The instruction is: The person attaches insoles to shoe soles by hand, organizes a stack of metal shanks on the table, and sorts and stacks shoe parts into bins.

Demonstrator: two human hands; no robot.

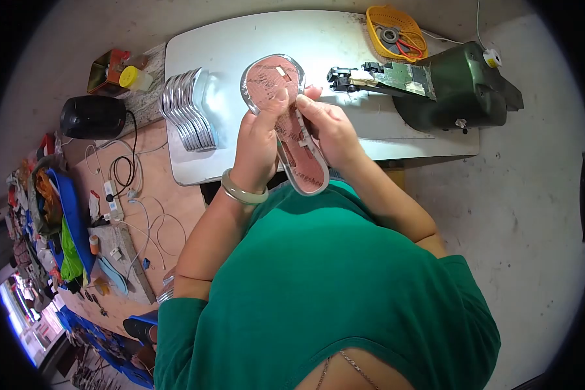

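Note:
Between my two hands is a shoe insole (309, 168), pinkish-brown with printed lettering and a shiny silver rim. Its broad end points away from me and its narrow end comes near my green shirt. My left hand (261, 133) grips its left edge, thumb pressed on the face near the middle. On the opposite edge, my right hand (333, 127) is closed with the thumb at the rim. A small pale patch shows on the broad end. To the left, a row of silver-edged insoles (187, 112) leans together on the white table (237, 39).
A dark green sewing machine (458, 88) stands at the table's right. Behind it sits a yellow basket (378, 14) with scissors and a roll of tape. On the left are a black device (92, 117), a yellow-lidded jar (133, 78), loose cables and a power strip (114, 203).

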